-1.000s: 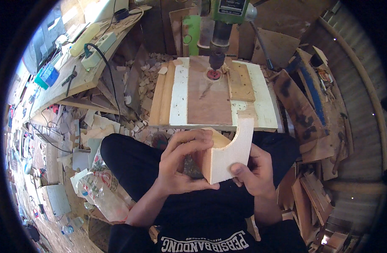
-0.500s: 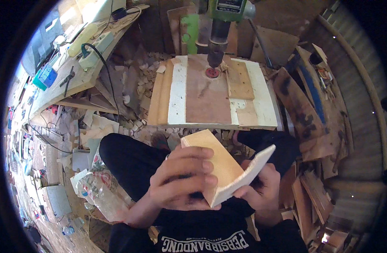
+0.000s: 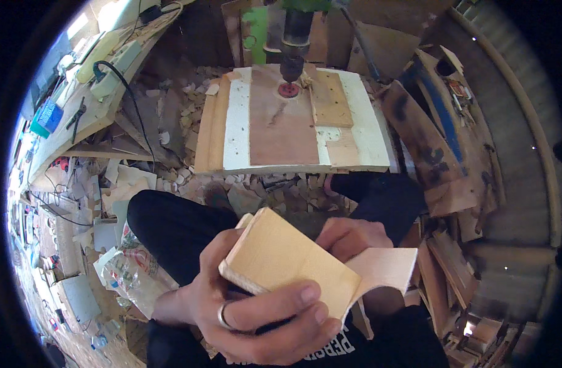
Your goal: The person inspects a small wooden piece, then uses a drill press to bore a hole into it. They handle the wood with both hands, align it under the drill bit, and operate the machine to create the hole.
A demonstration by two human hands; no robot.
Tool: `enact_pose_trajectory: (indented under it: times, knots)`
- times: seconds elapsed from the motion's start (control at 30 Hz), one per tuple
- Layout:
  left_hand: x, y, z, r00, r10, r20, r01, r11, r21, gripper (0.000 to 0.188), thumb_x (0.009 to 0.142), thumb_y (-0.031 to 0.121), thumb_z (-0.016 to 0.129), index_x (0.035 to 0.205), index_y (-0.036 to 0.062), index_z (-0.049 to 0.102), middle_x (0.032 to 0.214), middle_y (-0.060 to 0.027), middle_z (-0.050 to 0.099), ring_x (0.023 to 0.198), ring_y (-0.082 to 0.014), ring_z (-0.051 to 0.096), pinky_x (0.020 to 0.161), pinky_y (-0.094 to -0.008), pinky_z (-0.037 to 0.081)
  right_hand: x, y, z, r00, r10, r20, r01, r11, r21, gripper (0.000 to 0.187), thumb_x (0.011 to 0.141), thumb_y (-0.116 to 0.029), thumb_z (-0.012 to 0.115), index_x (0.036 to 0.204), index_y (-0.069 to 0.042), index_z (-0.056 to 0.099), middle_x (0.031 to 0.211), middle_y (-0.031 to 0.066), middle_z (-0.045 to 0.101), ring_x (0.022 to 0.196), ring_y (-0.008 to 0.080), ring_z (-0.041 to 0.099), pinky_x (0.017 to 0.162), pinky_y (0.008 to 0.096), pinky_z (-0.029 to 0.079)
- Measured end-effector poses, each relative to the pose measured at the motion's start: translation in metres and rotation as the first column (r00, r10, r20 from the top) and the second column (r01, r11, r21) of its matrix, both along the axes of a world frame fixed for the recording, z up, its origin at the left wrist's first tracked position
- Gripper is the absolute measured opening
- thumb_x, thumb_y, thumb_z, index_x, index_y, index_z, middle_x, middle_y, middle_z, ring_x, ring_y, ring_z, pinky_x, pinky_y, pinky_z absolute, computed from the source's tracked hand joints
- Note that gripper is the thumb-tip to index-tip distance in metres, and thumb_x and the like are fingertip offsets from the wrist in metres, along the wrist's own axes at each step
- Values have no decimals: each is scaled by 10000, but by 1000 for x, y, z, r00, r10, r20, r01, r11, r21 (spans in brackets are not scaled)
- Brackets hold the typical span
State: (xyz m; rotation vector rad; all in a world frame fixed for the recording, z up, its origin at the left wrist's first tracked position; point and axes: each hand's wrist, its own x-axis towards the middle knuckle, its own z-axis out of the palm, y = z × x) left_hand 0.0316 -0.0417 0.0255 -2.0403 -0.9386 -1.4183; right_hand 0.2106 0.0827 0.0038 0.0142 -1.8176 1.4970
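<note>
A pale wooden piece (image 3: 296, 254) made of flat boards is held up in front of my body. My left hand (image 3: 262, 322), with a ring on one finger, is wrapped round its near and left side. Against the upper left edge lies a second board layer. At its right end a thin board (image 3: 388, 264) with a curved cut-out stands out at an angle. Behind that end, my right hand (image 3: 354, 236) is closed with curled fingers against the piece; its fingertips are partly hidden.
Ahead stands a low work board (image 3: 235, 135), white with brown wood strips. Over it hangs a drill (image 3: 295, 43) with a red round bit (image 3: 288, 90). A cluttered bench (image 3: 79, 132) with a power strip (image 3: 117, 76) is at left. Wood offcuts (image 3: 455, 270) lie at right.
The wooden piece has been turned over, so a broad flat face now shows instead of its inner angle. My left hand has moved lower, and my right hand has shifted up behind it.
</note>
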Motion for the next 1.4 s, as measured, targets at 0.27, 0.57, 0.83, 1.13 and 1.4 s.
enact_pose_trajectory:
  times: [0.27, 0.57, 0.83, 1.13, 1.4]
  knots:
    - [-3, 2, 7, 984, 56, -168, -48, 998, 47, 424, 626, 152, 819, 1018, 274, 711, 1052, 73, 560, 1077, -165, 601, 686, -498, 536, -6, 5, -12, 999, 3, 53, -4, 1000, 16, 195, 803, -177, 745, 857, -18, 647, 885, 148, 672, 763, 229, 685, 645, 297, 533]
    - [-23, 10, 6, 998, -36, -56, 15, 942, -336, 524, 619, 212, 894, 1099, 214, 683, 1089, 3, 574, 1108, -221, 588, 769, -484, 532, -3, 15, -28, 997, 72, -5, -72, 993, -90, 252, 870, -213, 760, 920, 6, 646, 905, 124, 664, 834, 219, 673, 725, 315, 529]
    - [-55, 28, -79, 790, 248, 561, 213, 747, -630, 785, 590, 206, 948, 1266, 50, 579, 1245, -123, 561, 1170, -279, 570, 946, -390, 497, 48, 114, -26, 717, -597, 361, 697, 619, -362, 233, 991, -209, 640, 1058, 14, 640, 804, 43, 630, 571, 88, 537, 478, 248, 448]
    - [-68, 30, -119, 433, 277, 858, 585, 638, -501, 811, 648, 141, 924, 1331, 29, 500, 1283, -78, 506, 1222, -198, 514, 1012, -368, 469, 95, 212, -65, 346, -544, 765, 632, 738, 239, 305, 946, -282, 678, 1020, 13, 671, 733, 74, 648, 530, 118, 550, 477, 295, 448]
    - [-65, 36, -111, 477, 293, 829, 564, 621, -544, 800, 666, 101, 903, 1343, 14, 487, 1276, -80, 512, 1198, -191, 530, 1007, -365, 474, 57, 219, -81, -101, -860, 501, 365, 436, 822, 421, 870, -379, 715, 1068, -11, 662, 980, 198, 703, 960, 376, 669, 883, 487, 528]
